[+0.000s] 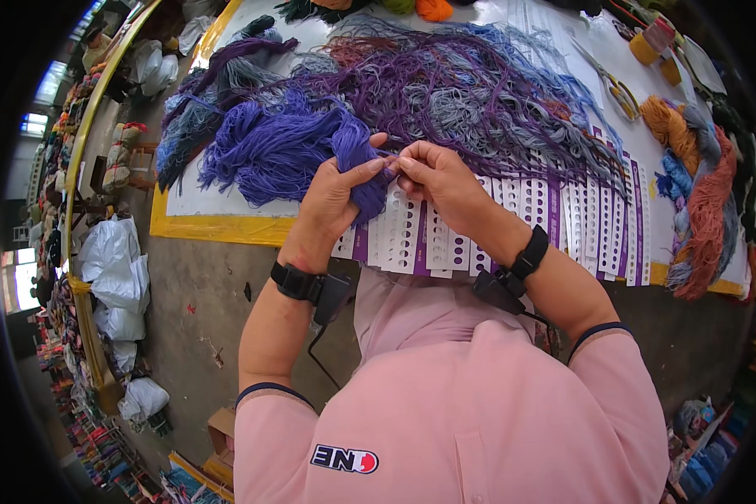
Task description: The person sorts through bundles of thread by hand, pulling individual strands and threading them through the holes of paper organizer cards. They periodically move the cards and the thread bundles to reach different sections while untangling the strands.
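Over the near edge of the white table, both my hands meet at chest height. My left hand is closed, thumb and fingers pinching strands of blue-violet yarn; the loose hank spreads to its left and drapes behind its fingers. Fingertip to fingertip with it, my right hand pinches too, seemingly on a thin yarn end too small to make out clearly. Beneath and beside my hands lie white and purple cards punched with rows of holes. Dark purple, grey and blue yarn is strung across them in a tangled heap.
Scissors with yellow handles lie at the far right, near orange-and-red cones. Hanks of orange and rust yarn hang over the right edge. Yellow tape borders the table. White plastic bags stand along the left.
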